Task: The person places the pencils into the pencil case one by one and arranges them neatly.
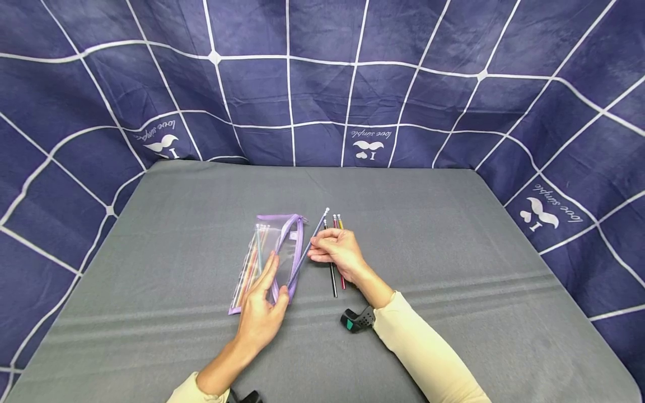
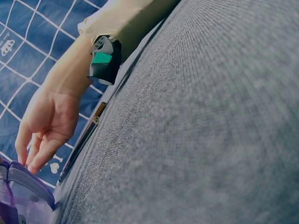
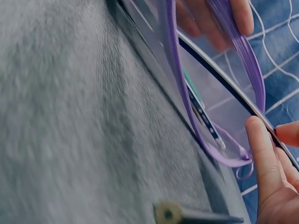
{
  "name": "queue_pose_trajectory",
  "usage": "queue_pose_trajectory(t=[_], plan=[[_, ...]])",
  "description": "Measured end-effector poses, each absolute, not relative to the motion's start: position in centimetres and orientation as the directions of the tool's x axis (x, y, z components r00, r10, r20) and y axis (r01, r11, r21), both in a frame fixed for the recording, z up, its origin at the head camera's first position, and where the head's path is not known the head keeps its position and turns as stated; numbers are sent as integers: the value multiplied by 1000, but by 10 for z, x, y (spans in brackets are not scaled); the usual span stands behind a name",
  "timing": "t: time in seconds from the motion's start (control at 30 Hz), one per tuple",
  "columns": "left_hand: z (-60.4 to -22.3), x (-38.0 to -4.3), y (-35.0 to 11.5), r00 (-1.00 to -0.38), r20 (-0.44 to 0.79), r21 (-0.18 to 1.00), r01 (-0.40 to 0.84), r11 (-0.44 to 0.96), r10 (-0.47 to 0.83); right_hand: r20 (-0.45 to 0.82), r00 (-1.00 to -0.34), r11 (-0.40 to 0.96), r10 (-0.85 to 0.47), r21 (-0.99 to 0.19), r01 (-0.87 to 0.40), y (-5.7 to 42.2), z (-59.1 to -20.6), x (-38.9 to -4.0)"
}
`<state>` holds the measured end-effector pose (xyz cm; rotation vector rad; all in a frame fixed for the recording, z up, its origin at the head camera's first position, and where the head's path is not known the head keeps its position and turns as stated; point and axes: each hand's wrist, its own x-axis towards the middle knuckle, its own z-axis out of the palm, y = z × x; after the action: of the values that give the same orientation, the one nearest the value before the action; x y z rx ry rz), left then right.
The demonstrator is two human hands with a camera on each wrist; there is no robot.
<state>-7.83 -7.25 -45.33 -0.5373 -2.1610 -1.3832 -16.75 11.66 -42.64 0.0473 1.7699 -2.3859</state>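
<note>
A clear pencil pouch point(image 1: 286, 252) with purple trim lies on the grey table, its zipped mouth spread apart on the right side. Several pencils point(image 1: 250, 263) show inside through the plastic. My left hand point(image 1: 262, 310) rests on the pouch, fingers extended along one rim of the mouth and thumb at the other. My right hand point(image 1: 339, 252) pinches a dark blue pencil point(image 1: 306, 252) between thumb and fingers. The pencil slants, its white-capped end up and its lower end between the purple rims point(image 3: 177, 88) in the right wrist view.
Beside the right hand lie a black pencil point(image 1: 333, 280), a red pencil point(image 1: 344, 282) and a yellow pencil point(image 1: 340, 222), partly covered by that hand. The grey cloth-covered table point(image 1: 453, 235) meets a blue gridded curtain point(image 1: 322, 89) at the back and sides. A black wrist device point(image 1: 356, 320) sits on the right wrist.
</note>
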Motion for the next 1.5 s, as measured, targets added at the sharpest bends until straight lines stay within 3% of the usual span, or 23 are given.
queue_pose_trajectory(t=[0.37, 0.67, 1.5], plan=[[-453, -78, -73, -793, 607, 712, 571, 408, 51, -201, -955, -206, -217, -947, 246, 90, -432, -168], [-453, -78, -73, -789, 613, 707, 575, 412, 49, -244, -944, -129, -221, -952, 276, 72, -431, -169], [-453, -79, -72, -794, 606, 710, 566, 420, 46, -119, -943, -149, -311, -974, 172, 80, -425, -156]])
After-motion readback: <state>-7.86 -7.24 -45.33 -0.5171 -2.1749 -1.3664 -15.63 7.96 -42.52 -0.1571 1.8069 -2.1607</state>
